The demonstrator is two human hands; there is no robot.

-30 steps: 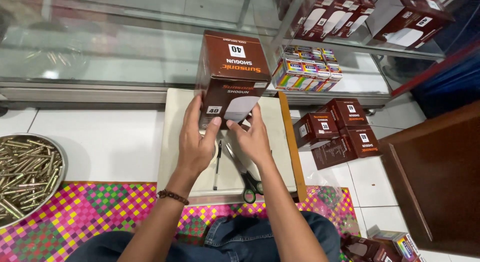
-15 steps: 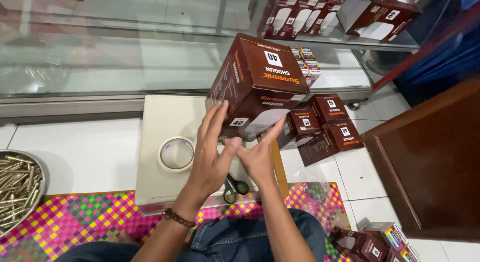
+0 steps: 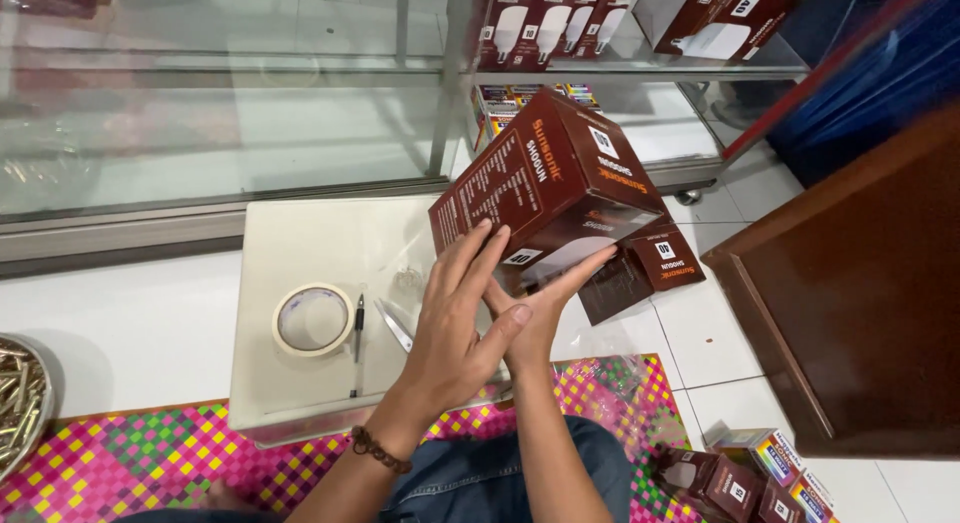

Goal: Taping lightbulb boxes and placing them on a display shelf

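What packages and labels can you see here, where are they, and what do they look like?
Large dark brown cardboard box: tilted, between left hand and right hand.
Small brown boxes: white floor, behind it.
Brown bulb-picture boxes: glass shelf, top.
Small brown and multicoloured boxes: floor, bottom right.

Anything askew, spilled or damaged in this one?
Nothing looks damaged or spilled. The brown box is tilted only because both hands, left and right, hold it. Tape roll, pen and scissors lie flat on the board.
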